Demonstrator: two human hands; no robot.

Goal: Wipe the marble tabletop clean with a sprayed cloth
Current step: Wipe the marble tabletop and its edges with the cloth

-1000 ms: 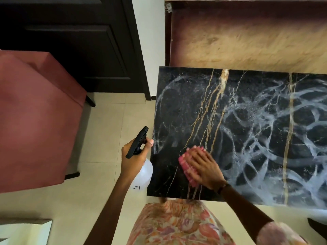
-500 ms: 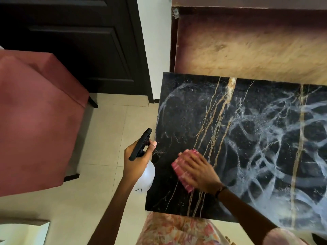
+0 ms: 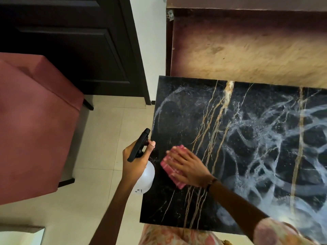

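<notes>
At the bottom edge a floral garment and a floral sleeve show, with both forearms reaching up from them. The left hand holds a spray bottle just off the left edge of the tabletop, over the tiled floor; its fingers are wrapped round the bottle's neck below the black trigger head, the index finger on the trigger. The white body of the bottle hangs below the hand.

The right hand, a dark band at its wrist, lies flat on a folded pink cloth with the fingers straight and close together, pressing the cloth onto the black marble near its left edge, between the edge and the gold veins. Since half a second ago, the cloth and hand have slid a little toward that edge, closer to the bottle, which has kept its place.

To the right, the marble is covered in pale wet swirls. Left of the floor stands a pink upholstered chair. Beyond it is a dark panelled door, and behind the tabletop a brown wooden surface.
</notes>
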